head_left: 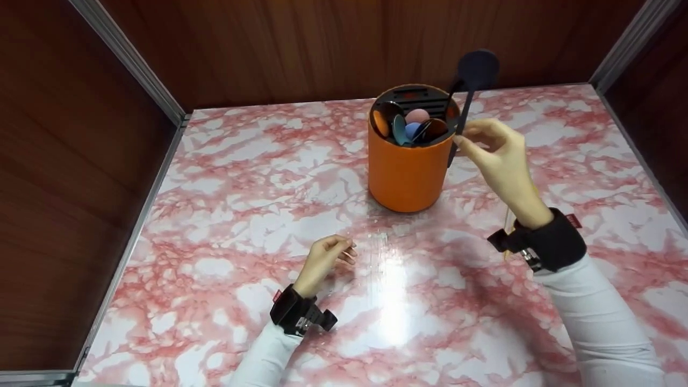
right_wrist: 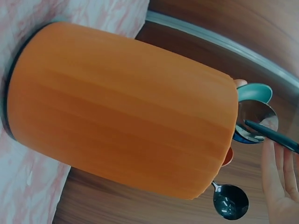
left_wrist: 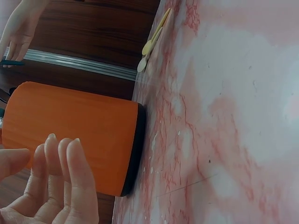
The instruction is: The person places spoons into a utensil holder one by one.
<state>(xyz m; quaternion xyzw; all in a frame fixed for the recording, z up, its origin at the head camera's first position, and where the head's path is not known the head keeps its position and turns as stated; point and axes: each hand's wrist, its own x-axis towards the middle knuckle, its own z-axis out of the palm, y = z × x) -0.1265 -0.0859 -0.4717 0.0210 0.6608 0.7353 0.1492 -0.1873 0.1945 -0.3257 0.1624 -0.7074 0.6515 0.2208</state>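
My right hand (head_left: 494, 156) pinches a dark ladle (head_left: 478, 70) by its handle, between thumb and fingers. The round head points up and the handle slants down beside the right rim of an orange utensil holder (head_left: 407, 177). In the right wrist view the handle end (right_wrist: 271, 136) crosses in front of a shiny spoon (right_wrist: 258, 113). Inside the holder stand a teal spoon (head_left: 399, 129), a pink one (head_left: 417, 116), a blue one (head_left: 413, 129) and several others. My left hand (head_left: 325, 258), fingers loosely bent, holds nothing in front of the holder, low over the table.
Two pale, slim spoons (left_wrist: 149, 49) lie on the red-and-white marbled table (head_left: 258, 183), to the right of the holder and partly hidden by my right wrist in the head view. Brown wooden panels (head_left: 301, 48) with metal edging enclose the table at the back and sides.
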